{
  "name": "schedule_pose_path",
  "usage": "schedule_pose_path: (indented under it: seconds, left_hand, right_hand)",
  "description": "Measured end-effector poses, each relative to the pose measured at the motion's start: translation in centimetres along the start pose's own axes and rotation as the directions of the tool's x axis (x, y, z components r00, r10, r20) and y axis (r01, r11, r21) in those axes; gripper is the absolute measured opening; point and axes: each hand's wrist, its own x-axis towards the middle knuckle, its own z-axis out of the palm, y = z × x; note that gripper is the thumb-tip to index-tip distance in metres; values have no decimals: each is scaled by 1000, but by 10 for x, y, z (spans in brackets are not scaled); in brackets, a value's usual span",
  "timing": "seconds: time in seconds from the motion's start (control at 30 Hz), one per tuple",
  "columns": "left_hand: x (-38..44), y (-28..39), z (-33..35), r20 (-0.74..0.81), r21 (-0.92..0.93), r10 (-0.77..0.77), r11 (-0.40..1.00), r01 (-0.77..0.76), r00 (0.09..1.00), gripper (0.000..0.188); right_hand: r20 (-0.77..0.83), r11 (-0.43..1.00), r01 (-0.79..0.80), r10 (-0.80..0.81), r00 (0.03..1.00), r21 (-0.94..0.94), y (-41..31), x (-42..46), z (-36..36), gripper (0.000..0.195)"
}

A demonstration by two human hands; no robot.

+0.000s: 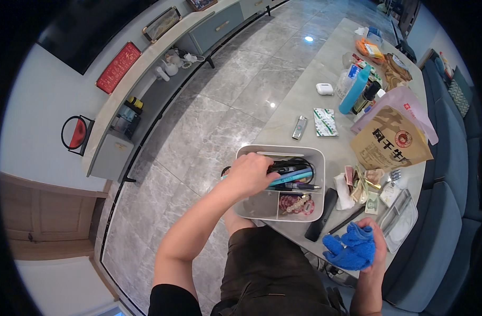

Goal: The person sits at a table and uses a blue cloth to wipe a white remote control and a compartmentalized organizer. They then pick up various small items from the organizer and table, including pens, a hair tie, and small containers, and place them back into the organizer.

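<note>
My left hand (pixel 251 173) is over a white plastic storage box (pixel 260 216), its fingers around a bundle of pens (pixel 294 177). Ends of the bundle stick out on both sides of the hand, past the box's left rim. A dark cord loop lies among them. Below, a divided section of the box holds red-and-white poker chips (pixel 287 202) and a beaded string (pixel 298 204). The section left of these shows a bare bottom. My right hand (pixel 377 241) grips a crumpled blue towelling cloth (pixel 351 249) at the table's near edge. My fingers hide part of each load.
On the table (pixel 280 126) are a lighter (pixel 300 127), a white-green packet (pixel 325 122), an earbud case (pixel 324 89), a teal bottle (pixel 354 90) and a brown snack bag (pixel 391 138). Banknotes (pixel 371 203), a black remote (pixel 322 215) and a clear tray (pixel 401 221) lie nearer. A blue sofa (pixel 434 241) flanks the table.
</note>
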Motion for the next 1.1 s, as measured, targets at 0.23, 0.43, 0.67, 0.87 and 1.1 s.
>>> schedule_pose_path:
  seconds: [0.23, 0.43, 0.67, 0.87, 1.1]
  left_hand:
    - [15, 0, 22, 99, 323, 14, 945, -45, 995, 25]
    - [17, 12, 19, 168, 304, -38, 952, -15, 985, 34]
    - [35, 20, 11, 353, 206, -60, 978, -15, 934, 52]
    - [41, 29, 26, 329, 428, -22, 895, -129, 944, 51]
    - [44, 25, 30, 282, 335, 96, 922, -192, 955, 42]
  right_hand:
    - [7, 1000, -17, 17, 1000, 9, -2, -7, 7, 27]
    - [-24, 999, -10, 9, 1000, -37, -3, -13, 11, 27]
    - [1, 998, -35, 35, 999, 53, -1, -16, 8, 28]
    - [-3, 992, -69, 70, 998, 109, 1, -16, 6, 26]
    - [-17, 990, -89, 92, 996, 111, 8, -14, -1, 27]
